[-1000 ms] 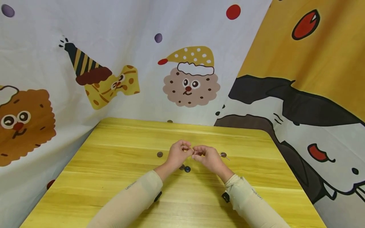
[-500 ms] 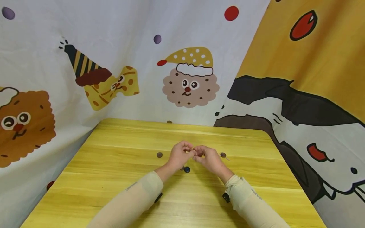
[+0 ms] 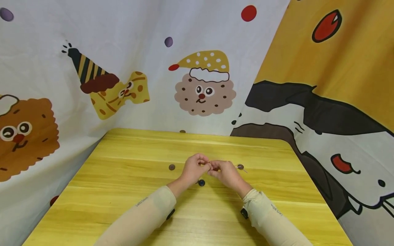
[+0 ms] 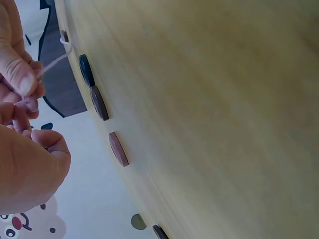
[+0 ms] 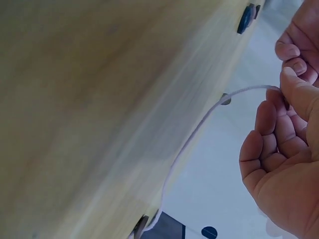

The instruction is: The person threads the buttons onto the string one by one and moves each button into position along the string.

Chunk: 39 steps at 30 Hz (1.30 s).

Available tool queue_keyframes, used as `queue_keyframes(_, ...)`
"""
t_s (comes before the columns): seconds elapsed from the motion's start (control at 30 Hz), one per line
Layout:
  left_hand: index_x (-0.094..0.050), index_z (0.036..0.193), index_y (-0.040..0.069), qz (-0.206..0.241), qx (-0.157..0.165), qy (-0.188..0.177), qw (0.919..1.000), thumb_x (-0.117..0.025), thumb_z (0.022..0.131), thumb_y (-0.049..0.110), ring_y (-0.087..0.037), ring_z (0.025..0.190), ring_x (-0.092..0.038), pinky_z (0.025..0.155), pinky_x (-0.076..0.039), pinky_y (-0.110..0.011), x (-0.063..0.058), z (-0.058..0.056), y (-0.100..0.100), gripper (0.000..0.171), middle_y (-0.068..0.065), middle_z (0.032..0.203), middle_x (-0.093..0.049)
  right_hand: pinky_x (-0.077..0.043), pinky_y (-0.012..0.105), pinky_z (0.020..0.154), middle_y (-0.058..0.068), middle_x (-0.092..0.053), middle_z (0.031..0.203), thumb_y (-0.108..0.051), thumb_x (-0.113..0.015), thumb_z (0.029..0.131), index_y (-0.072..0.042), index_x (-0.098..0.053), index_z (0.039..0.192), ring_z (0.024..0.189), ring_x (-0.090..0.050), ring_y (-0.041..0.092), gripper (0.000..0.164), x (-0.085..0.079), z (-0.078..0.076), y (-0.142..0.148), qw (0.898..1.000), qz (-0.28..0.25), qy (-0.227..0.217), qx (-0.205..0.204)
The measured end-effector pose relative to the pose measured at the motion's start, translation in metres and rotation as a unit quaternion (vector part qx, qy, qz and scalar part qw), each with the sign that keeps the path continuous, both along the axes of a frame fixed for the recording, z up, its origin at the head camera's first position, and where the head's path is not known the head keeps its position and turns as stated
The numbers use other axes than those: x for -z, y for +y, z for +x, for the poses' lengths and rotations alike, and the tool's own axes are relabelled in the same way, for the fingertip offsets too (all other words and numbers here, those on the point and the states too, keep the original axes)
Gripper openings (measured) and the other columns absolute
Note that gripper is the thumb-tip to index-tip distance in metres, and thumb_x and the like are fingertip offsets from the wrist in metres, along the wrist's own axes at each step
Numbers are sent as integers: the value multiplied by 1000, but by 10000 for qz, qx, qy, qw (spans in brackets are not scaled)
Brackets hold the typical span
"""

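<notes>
Both hands meet fingertip to fingertip above the middle of the wooden table [image 3: 197,212]. My right hand [image 3: 227,173] pinches a thin white cord [image 5: 180,153] between thumb and fingers. The cord droops to a brown button-like disc [image 3: 240,166] lying right of the hands. The left hand [image 3: 193,168] has its thumb and fingers curled together at the pinched end of the cord, right against the right fingertips. What sits between the fingertips is mostly hidden. Below the hands lies a dark blue disc [image 3: 201,183], with a brown disc [image 4: 99,103] touching it in the left wrist view.
Another brown disc [image 3: 172,167] lies left of the hands. In the left wrist view a reddish-brown disc [image 4: 118,149] stands apart from the blue one. A printed cloth [image 3: 147,116] hangs behind the table's far edge.
The fingertips have drawn closer together, and the left hand has shifted slightly right. It now covers most of the brown disc beside the blue one.
</notes>
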<state>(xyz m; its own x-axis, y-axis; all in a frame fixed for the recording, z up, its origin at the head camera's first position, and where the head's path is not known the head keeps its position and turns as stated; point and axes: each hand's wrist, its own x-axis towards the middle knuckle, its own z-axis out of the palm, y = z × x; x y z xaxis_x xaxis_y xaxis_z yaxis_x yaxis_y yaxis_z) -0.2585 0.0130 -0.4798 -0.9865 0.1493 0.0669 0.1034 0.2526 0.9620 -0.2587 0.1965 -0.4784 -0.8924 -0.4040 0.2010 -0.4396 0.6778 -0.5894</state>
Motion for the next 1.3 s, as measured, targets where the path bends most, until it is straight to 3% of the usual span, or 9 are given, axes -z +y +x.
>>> queue_keyframes(0.2, -70, 113, 3, 103, 95, 10, 9999, -76, 98, 14, -18, 91, -63, 84, -49, -34, -1, 0, -1, 20, -2, 101, -77, -52, 21, 66, -12, -73, 84, -17, -81, 97, -22, -71, 91, 77, -63, 4, 12, 4, -2, 3, 9999, 64, -131, -45)
queue_keyframes(0.4, -71, 108, 10, 166, 160, 60, 9997, -77, 97, 14, -17, 91, -63, 83, -50, -33, -1, 0, -3, 12, -1, 100, -77, -54, 22, 69, -10, -75, 89, -18, -81, 97, -18, -76, 98, 80, -65, 6, 5, 6, -4, 6, 9996, -42, -283, -11)
queue_keyframes(0.7, -72, 104, 13, 189, 111, 42, 9998, -77, 95, 12, -17, 96, -65, 88, -50, -33, -2, 1, -4, 10, -1, 102, -77, -57, 23, 74, -5, -79, 94, -16, -82, 96, -13, -81, 106, 85, -67, 5, 11, 8, -7, 9, 9997, 98, -130, 165)
queue_keyframes(0.97, -72, 108, 5, 242, 80, 0, 9997, -77, 96, 12, -17, 94, -64, 85, -49, -31, 0, 0, -4, 15, -3, 101, -77, -62, 37, 84, -6, -81, 97, -19, -85, 93, -13, -83, 108, 91, -73, 10, 17, 8, -8, 11, 9967, 427, -257, 644)
queue_keyframes(1.13, -73, 107, 8, 280, 71, -105, 9995, -76, 97, 13, -15, 93, -63, 86, -49, -31, 0, 1, -4, 12, -1, 101, -76, -62, 43, 90, -4, -81, 101, -20, -86, 93, -14, -83, 108, 98, -75, 15, 17, 10, -9, 13, 9948, 553, -446, 734)
queue_keyframes(1.3, -72, 104, 11, 295, 90, -38, 9995, -76, 96, 12, -15, 91, -62, 83, -50, -30, 0, 1, -5, 9, -3, 101, -77, -62, 41, 91, -4, -81, 102, -20, -87, 92, -14, -83, 110, 99, -75, 14, 20, 10, -11, 18, 9936, 730, -464, 731)
